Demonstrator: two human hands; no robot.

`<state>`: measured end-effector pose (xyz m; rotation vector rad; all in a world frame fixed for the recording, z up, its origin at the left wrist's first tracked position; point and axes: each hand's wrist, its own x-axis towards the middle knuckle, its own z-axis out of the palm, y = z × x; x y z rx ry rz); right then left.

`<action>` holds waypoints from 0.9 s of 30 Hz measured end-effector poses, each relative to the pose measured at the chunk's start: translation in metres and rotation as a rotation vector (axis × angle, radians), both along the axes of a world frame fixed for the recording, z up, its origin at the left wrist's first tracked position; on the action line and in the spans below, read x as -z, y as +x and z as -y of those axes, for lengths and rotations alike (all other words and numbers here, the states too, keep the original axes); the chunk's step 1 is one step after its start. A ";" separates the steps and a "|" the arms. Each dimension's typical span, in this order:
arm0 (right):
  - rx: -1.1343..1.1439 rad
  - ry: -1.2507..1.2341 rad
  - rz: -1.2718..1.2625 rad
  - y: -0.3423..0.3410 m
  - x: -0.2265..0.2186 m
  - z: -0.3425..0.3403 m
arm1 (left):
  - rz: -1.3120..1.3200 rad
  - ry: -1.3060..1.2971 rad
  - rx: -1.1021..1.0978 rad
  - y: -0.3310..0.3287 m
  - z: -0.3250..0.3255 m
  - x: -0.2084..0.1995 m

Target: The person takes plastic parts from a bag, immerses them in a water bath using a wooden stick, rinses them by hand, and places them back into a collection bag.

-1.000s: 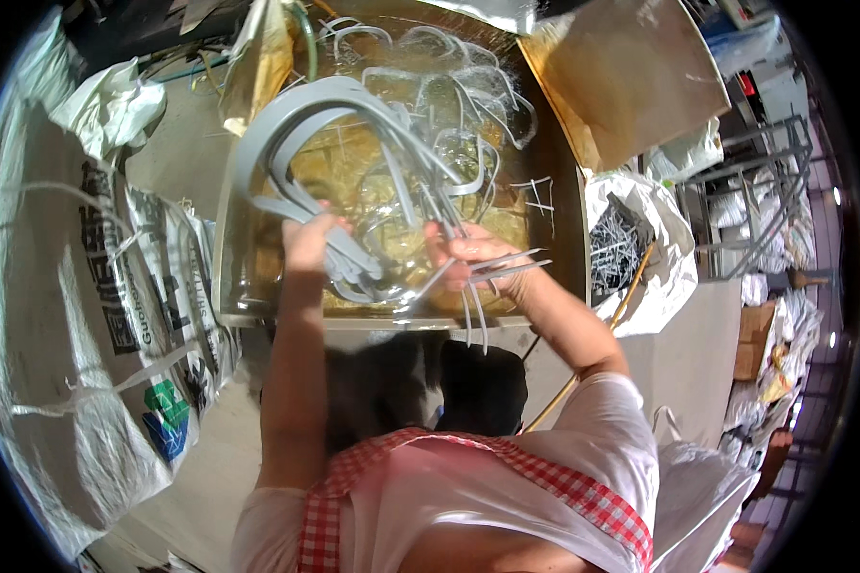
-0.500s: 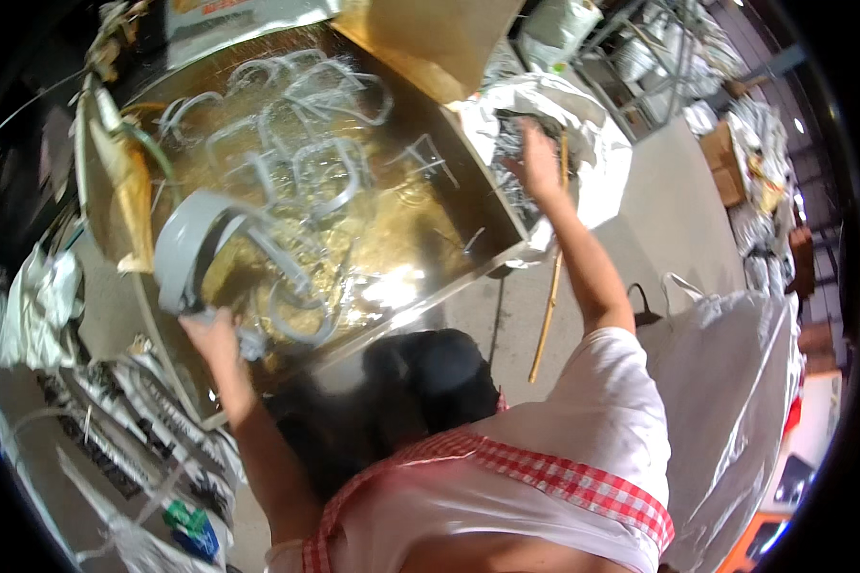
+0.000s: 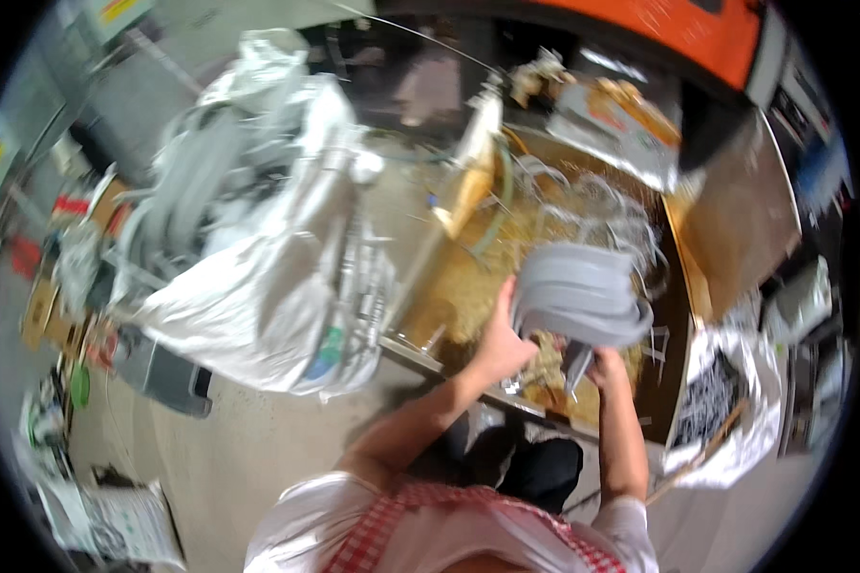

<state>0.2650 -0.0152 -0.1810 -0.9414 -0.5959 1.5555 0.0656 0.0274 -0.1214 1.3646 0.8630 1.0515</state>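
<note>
A bundle of grey, curved plastic strips (image 3: 583,286), stacked together in a bent arc, is held up over a shallow metal water tank (image 3: 411,346). My left hand (image 3: 506,342) grips the bundle's left end, with the thumb toward me. At its lower right, my right hand (image 3: 606,367) is closed on the strips' hanging end, and its fingers are partly hidden behind them. In the water beyond the bundle lie several loose, pale curved strips (image 3: 597,196).
A big white sack (image 3: 248,296) full of similar grey strips (image 3: 191,181) stands left of the tank. Right of the tank is a white sack (image 3: 760,420) with dark scraps (image 3: 707,401) and a wooden stick (image 3: 712,439). Brown board (image 3: 736,229) rises at the tank's right side.
My view has swung left, bringing the big sack into sight. My right hand has left the scrap sack and joined the left on the grey strips, now held over the tank.
</note>
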 end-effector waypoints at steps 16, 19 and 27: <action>-0.120 0.760 0.849 -0.196 -0.304 -0.083 | 0.042 0.673 -0.324 -0.199 0.019 -0.270; -0.080 1.018 0.956 -0.241 -0.364 -0.158 | -0.115 0.774 -0.581 -0.247 0.004 -0.307; -0.095 1.243 0.993 -0.332 -0.385 -0.246 | -0.225 0.665 -0.886 -0.291 -0.024 -0.286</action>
